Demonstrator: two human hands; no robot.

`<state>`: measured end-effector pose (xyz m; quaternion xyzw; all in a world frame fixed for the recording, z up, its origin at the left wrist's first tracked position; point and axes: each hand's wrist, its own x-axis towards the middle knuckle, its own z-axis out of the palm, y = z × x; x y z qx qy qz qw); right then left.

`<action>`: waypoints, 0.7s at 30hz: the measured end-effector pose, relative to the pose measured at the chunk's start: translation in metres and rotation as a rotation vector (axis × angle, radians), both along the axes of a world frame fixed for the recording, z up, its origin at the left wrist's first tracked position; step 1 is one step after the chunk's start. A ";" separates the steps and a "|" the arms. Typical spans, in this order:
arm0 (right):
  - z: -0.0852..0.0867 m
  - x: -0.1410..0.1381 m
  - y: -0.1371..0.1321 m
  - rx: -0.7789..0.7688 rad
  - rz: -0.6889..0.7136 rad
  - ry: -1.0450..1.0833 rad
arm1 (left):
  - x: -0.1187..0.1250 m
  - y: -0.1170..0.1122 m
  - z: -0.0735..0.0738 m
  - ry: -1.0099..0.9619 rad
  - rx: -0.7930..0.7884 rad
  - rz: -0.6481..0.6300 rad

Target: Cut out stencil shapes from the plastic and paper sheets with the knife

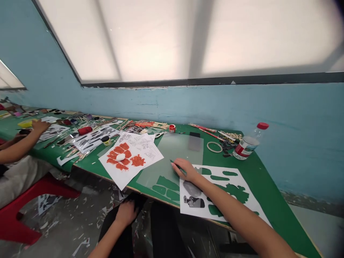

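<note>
My right hand (185, 168) is closed around a dark, slim pencil (172, 162), its tip over a translucent sheet (178, 145) on the green table. Beneath my right wrist and forearm lies a white paper (243, 176) with many cut-out holes, the green tabletop showing through them. More green shapes show near the front edge of the translucent sheet. My left hand (127, 213) rests low on my dark-trousered leg, below the table edge; its fingers are too dark and hidden to make out. Left of the sheet, a white oval object (120, 157) sits on a paper with orange shapes (115, 175).
A red-capped bottle (248, 143) and a ring of tape (208, 146) stand at right. Toward the wall are a small red jar (172, 128), pliers (161, 134) and sticks. A yellow jar (106, 141) stands left. A co-worker's hand (40, 126) is farther left, above a red stool (18, 218).
</note>
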<state>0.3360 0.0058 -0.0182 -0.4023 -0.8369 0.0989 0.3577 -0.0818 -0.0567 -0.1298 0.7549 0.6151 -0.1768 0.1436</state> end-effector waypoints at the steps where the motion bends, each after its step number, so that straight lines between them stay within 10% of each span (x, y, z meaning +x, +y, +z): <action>1: -0.001 -0.001 0.001 0.003 0.001 0.006 | 0.009 -0.015 0.008 -0.036 0.029 -0.012; 8: 0.000 -0.005 0.009 0.014 0.019 0.031 | 0.029 -0.089 0.093 -0.216 0.300 -0.040; 14: 0.005 -0.002 0.010 0.011 0.039 0.011 | 0.057 -0.032 0.164 -0.248 0.516 -0.075; 21: 0.006 0.001 0.006 -0.015 0.011 -0.015 | 0.105 0.014 0.173 -0.145 0.388 -0.165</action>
